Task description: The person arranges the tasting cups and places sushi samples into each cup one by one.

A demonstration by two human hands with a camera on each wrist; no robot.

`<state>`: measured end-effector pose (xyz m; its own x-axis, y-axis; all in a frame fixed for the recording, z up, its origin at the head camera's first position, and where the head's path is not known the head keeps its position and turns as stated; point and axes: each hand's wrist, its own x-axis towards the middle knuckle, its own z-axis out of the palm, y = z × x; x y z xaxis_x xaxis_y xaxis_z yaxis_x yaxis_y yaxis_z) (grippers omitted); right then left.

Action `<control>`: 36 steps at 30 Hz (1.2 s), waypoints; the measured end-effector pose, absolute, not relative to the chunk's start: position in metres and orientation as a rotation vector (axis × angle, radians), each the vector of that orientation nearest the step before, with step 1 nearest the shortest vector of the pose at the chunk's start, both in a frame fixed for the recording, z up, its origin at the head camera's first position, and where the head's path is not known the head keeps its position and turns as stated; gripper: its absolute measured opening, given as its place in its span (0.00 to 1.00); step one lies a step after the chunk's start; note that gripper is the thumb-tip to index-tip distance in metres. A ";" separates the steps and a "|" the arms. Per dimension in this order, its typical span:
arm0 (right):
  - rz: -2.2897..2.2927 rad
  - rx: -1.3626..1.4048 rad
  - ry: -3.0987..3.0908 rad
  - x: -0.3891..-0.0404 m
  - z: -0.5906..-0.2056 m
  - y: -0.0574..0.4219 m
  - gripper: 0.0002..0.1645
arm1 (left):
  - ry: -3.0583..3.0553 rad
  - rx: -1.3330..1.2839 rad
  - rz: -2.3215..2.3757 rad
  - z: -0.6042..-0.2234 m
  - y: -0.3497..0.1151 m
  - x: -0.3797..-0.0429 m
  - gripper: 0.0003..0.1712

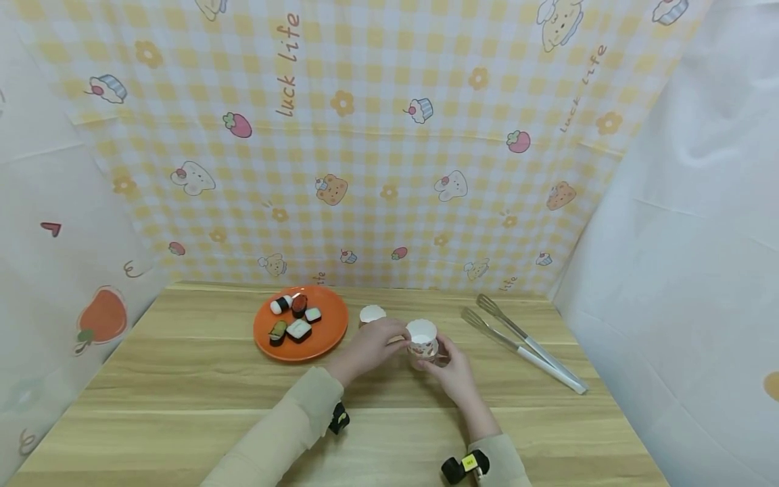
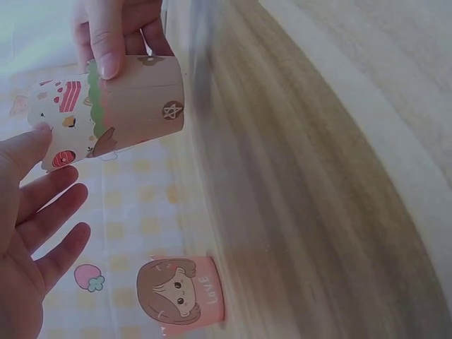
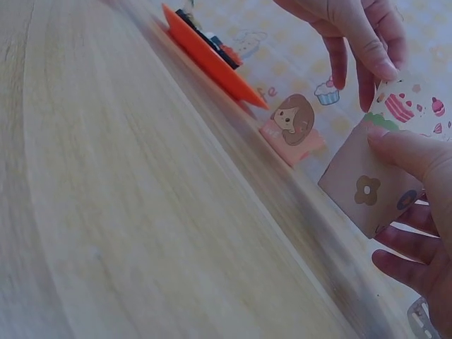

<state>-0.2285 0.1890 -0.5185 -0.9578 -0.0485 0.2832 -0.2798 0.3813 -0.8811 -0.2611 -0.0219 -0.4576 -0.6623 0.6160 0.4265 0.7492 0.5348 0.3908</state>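
- Head view: from above, farthest back, facing forward and down across the table [image 1: 182, 385] to the checked cloth [image 1: 377, 142].
- Left wrist view: low, close, turned sideways, looking past the left hand [image 1: 379, 341].
- Right wrist view: low, close, tilted, beside the right hand [image 1: 455, 370].
- Both wrist views share the stacked paper cups [image 2: 134, 106]; head and right wrist, the orange plate [image 3: 208, 60].

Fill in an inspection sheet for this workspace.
Surface: wood-grain table, plate at left, tongs at right.
Job's things: white patterned cup set in brown cup; pink cup standing apart, to their left.
Clutter: orange plate bearing sushi pieces; tongs lying spread.
Hands: right hand grips the brown cup; left hand touches the white patterned cup near its rim, firmness of hold unclear.
Cables: nothing seen.
Surroundings: yellow-checked cloth behind, white sheets at both sides.
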 end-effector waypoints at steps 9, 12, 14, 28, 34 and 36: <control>1.557 0.345 -2.441 -0.215 -0.496 0.183 0.35 | -2.544 -1.142 -0.806 -0.450 -0.022 -0.263 0.04; 1.574 0.310 -2.446 -0.222 -0.509 0.187 0.37 | -2.558 -1.136 -0.797 -0.448 -0.023 -0.264 0.04; 1.592 0.292 -2.450 -0.227 -0.518 0.190 0.38 | -2.572 -1.129 -0.788 -0.446 -0.023 -0.265 0.05; 1.598 0.321 -2.454 -0.229 -0.521 0.195 0.39 | -2.593 -1.074 -0.771 -0.438 -0.025 -0.275 0.05; 1.609 0.311 -2.452 -0.226 -0.515 0.193 0.39 | -2.530 -1.109 -0.813 -0.436 -0.025 -0.281 0.03; 1.607 0.308 -2.453 -0.226 -0.516 0.193 0.39 | -2.520 -1.109 -0.819 -0.436 -0.026 -0.283 0.04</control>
<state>-0.2259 0.1932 -0.5156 -0.9598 -0.0678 0.2724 -0.2768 0.3896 -0.8784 -0.2827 -0.0262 -0.4359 -0.6714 0.5892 0.4495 0.7409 0.5479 0.3884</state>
